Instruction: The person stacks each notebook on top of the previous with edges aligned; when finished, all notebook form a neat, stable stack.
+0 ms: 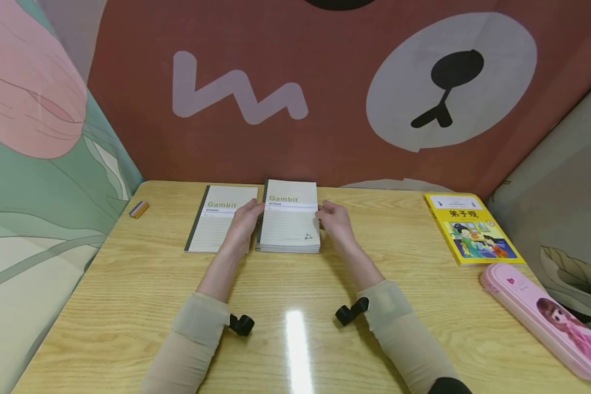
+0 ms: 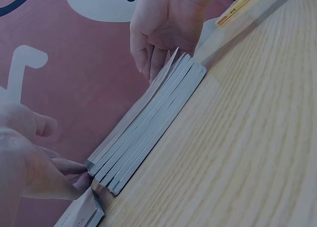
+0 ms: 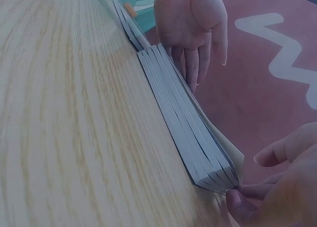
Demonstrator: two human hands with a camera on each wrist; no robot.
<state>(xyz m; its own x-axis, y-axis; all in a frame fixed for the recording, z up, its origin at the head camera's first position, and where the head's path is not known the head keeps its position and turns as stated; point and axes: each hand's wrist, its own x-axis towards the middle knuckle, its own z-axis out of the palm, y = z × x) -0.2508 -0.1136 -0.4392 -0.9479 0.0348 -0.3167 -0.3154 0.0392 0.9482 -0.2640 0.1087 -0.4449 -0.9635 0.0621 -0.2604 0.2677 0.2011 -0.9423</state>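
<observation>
A stack of several Gambit notebooks lies on the table between my two hands. My left hand touches its left, dark-spined side, and in the right wrist view the left fingers hang fairly straight beside the stack. On the opposite side, my right hand rests its fingertips against the edge; the right wrist view shows its thumb at a corner. The top cover lifts slightly from the stack in both wrist views. Another Gambit notebook lies to the left, partly hidden by my left hand.
A small striped block, perhaps an eraser, sits near the table's left edge. To the right are a yellow book and a pink pencil case. A printed wall rises directly behind the wooden table.
</observation>
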